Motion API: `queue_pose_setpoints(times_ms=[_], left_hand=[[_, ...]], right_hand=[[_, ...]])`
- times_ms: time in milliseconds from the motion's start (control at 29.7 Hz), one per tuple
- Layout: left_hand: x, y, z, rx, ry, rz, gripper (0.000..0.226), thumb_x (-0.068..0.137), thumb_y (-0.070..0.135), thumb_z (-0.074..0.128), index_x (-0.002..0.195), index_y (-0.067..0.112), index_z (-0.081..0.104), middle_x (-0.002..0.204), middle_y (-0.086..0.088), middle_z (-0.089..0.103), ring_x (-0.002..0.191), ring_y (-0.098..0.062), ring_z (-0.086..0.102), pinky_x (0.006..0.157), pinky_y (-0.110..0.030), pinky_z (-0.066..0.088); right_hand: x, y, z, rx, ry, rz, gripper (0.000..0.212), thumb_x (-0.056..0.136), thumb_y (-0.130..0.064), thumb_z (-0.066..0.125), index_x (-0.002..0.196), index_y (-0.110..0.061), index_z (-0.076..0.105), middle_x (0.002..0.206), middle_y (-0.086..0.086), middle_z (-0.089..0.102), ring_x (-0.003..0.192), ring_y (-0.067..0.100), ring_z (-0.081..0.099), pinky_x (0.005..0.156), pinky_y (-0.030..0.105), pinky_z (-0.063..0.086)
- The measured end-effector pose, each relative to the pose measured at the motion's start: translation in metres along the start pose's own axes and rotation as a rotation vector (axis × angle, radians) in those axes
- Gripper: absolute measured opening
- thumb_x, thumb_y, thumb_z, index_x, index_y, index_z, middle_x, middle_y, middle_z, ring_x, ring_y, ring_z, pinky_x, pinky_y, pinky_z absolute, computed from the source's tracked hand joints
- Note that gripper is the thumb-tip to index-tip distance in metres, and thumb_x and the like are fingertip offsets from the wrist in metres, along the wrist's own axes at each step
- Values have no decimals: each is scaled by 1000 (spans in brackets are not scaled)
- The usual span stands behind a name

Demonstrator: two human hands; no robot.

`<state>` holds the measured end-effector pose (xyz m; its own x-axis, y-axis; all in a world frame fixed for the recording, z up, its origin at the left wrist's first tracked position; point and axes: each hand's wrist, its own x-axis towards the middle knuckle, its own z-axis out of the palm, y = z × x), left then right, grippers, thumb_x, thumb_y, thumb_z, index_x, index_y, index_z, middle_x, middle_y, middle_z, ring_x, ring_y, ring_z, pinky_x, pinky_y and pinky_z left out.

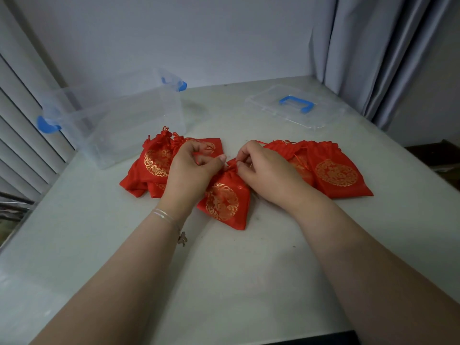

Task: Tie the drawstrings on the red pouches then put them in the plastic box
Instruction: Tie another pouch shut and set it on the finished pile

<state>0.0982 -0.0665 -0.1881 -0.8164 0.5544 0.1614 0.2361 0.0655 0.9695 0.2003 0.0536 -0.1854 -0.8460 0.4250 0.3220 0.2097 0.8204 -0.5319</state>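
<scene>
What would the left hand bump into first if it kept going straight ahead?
Probably the pile of red pouches just beyond the left hand, then the clear plastic box; depth is hard to judge.

**Around the work area**

A pale counter point(224, 282) carries the things. Grey curtains point(373, 46) hang at the far right, white slatted blinds point(22, 135) stand along the left, and a plain pale wall point(174, 33) rises behind the counter.

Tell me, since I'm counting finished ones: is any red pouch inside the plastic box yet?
No: the plastic box holds nothing, and every red pouch lies on the table.
</scene>
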Motion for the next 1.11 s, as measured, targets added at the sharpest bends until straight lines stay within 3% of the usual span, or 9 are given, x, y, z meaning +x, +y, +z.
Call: queue_pose_setpoints(times_ms=[134,269,370,538,672,841,975,1042,1110], left_hand=[[-1,3,1,-16,-67,-86,18,84,13,70,77,2,57,66,-16,64,68,-23,57,56,-25,46],[-2,5,-3,-87,-176,-198,35,89,30,64,63,8,58,60,-5,58,61,-16,55,55,-21,44],[0,6,-9,-83,-236,-270,39,91,42,55,72,9,65,60,1,62,50,-8,53,48,-17,43],[2,6,-20,5,-426,-223,18,80,14,68,96,5,70,88,-10,73,80,-14,68,76,-23,55],[0,8,-17,112,-436,-148,15,78,3,72,92,6,70,83,-10,72,76,-11,68,72,-17,55],[-3,8,-13,238,-358,-39,10,74,13,78,81,9,72,74,-7,65,67,-9,59,65,-16,50],[-4,12,-13,95,-286,-82,12,70,16,77,78,9,70,78,-13,67,72,-19,61,74,-31,53],[-3,13,-15,13,-273,-98,14,69,19,75,79,10,70,81,-14,66,74,-20,61,74,-30,51],[-3,15,-15,-19,-264,-107,11,74,15,73,82,8,70,88,-19,65,80,-22,59,78,-30,50]], right_hand=[[-3,-6,8,282,-12,-21,4,88,-13,57,91,-15,55,67,-17,46,59,-7,49,55,13,34],[-2,-6,12,359,13,-46,6,89,-12,58,91,-17,56,77,-17,50,61,-2,48,59,12,34],[-1,-2,13,282,36,-78,7,89,-15,59,90,-21,57,92,-8,51,67,1,46,67,17,36],[-1,-2,8,195,61,-151,4,89,-12,59,90,-16,59,96,-5,50,77,-1,51,75,26,45],[-2,-7,7,140,-34,-182,3,90,-15,57,90,-18,59,100,-6,51,87,12,54,80,39,47],[-1,-4,6,258,-54,-142,5,89,-14,60,91,-19,62,96,-13,51,85,1,51,80,26,44],[2,1,5,494,-150,2,26,99,-17,44,124,-22,48,110,-5,62,100,6,58,87,22,44],[3,5,3,398,-232,15,24,99,-20,43,122,-21,51,98,-8,62,86,-1,56,78,22,42],[3,8,2,287,-227,19,13,98,-23,48,100,-23,60,80,-13,57,71,-3,50,69,24,39]])
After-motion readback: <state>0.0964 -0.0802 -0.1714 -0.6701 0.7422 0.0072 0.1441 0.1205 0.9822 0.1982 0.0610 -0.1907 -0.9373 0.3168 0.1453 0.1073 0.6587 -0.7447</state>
